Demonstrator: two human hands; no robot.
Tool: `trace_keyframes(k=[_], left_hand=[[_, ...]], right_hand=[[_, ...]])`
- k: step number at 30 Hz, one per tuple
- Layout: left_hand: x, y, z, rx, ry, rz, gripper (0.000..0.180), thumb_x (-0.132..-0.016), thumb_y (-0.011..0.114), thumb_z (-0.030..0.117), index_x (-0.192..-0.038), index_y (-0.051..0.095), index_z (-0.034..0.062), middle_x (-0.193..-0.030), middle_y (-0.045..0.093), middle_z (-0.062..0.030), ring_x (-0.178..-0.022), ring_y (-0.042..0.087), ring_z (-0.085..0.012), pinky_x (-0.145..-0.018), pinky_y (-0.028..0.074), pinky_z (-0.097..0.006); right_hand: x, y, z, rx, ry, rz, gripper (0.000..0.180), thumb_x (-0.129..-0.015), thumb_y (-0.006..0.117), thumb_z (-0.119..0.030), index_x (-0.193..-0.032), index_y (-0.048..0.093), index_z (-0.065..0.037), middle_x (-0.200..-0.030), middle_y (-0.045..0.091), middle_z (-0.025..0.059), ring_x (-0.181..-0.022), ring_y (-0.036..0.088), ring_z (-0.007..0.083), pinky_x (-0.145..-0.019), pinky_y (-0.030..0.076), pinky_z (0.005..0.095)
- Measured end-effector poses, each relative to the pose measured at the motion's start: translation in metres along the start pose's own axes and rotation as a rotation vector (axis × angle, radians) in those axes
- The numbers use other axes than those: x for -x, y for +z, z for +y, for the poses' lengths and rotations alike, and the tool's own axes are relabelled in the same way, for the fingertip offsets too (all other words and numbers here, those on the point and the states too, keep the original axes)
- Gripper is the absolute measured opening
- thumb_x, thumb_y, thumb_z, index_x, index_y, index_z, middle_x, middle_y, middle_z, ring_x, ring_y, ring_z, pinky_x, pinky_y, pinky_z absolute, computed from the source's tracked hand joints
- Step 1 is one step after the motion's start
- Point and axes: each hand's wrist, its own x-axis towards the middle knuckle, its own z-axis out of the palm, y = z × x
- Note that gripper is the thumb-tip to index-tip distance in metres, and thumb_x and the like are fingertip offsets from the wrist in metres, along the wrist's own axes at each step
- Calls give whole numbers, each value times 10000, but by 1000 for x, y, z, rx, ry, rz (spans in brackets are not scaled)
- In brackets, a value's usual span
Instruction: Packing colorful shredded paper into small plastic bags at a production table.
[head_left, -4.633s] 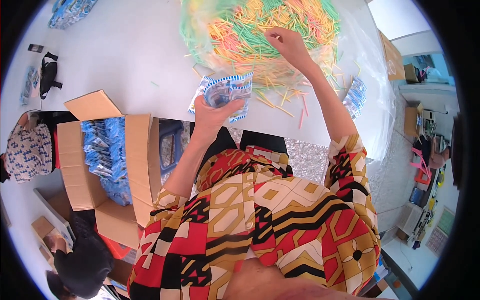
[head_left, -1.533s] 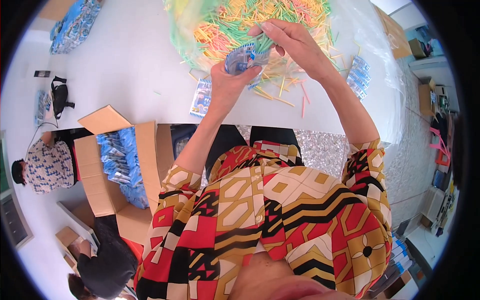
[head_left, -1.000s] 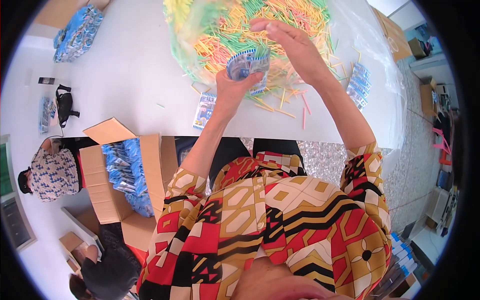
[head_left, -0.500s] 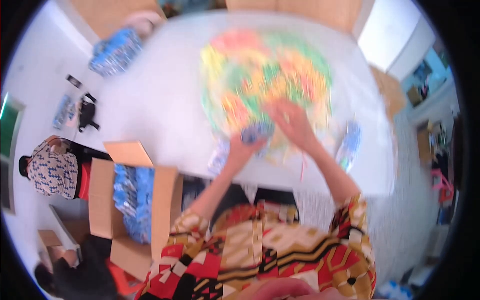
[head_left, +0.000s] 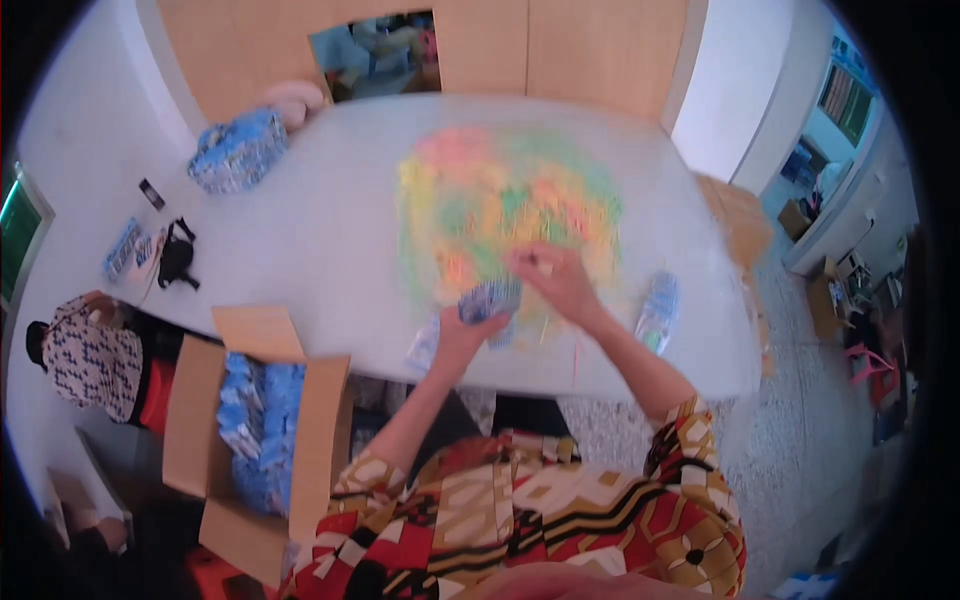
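The picture is blurred by head motion. My left hand (head_left: 462, 328) holds a small blue packet (head_left: 490, 296) above the near edge of a white table (head_left: 320, 230). Just to its right, my right hand (head_left: 553, 280) rests with fingers curled on the near side of a wide heap of thin coloured sticks (head_left: 500, 195) in yellow, green, orange and pink. Whether it grips any sticks is not discernible. Another blue packet (head_left: 425, 343) lies by my left wrist on the table.
An open cardboard box (head_left: 255, 440) full of blue packets stands at my lower left. A pile of blue packets (head_left: 238, 150) lies far left on the table, another packet (head_left: 657, 310) to the right. A seated person (head_left: 90, 350) is at left beside a black object (head_left: 176, 255).
The view has swung upward and pulled back, showing the whole table and the far wall. My hands have stayed together at the near side of the stick heap, the left still holding the packet.
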Motion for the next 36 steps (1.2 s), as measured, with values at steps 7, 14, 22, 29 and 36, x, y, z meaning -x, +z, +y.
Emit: trace_keyframes(k=[7, 14, 22, 29, 36], left_hand=[[5, 4, 35, 100, 76, -39, 279, -742, 724, 69, -992, 638, -20, -886, 656, -27, -777, 589, -82, -720, 489, -250], [23, 2, 35, 138, 118, -64, 257, -745, 724, 48, -981, 639, -7, -884, 662, -37, -769, 601, -85, -714, 496, -245], [24, -2, 31, 138, 40, -155, 308, -719, 745, 40, -1001, 623, 18, -905, 656, -38, -798, 609, -98, -731, 497, -261], [24, 4, 27, 200, 9, -176, 340, -714, 751, 43, -1022, 611, 23, -914, 656, -40, -811, 610, -101, -743, 498, -262], [21, 5, 16, 241, -99, -142, 240, -753, 717, 49, -966, 610, 27, -858, 659, -48, -771, 628, -124, -703, 515, -277]], right_hand=[[-11, -9, -23, 194, -244, 16, 173, -855, 606, -159, -968, 688, -58, -989, 646, 54, -947, 577, 161, -841, 452, 293], [6, -13, -42, 25, -219, -132, 221, -898, 552, -171, -1072, 643, -69, -1081, 602, 19, -1016, 541, 139, -908, 415, 284], [31, -16, -16, -375, 195, -240, 187, -861, 602, -137, -1029, 583, -57, -942, 587, -7, -877, 536, 59, -769, 425, 222], [47, -14, -4, -425, 290, -194, 84, -843, 612, -90, -926, 604, -78, -750, 546, -51, -648, 452, 24, -590, 355, 183], [72, -49, 0, -303, 142, 57, 45, -843, 617, -82, -869, 631, -48, -677, 550, -39, -600, 437, 19, -537, 333, 170]])
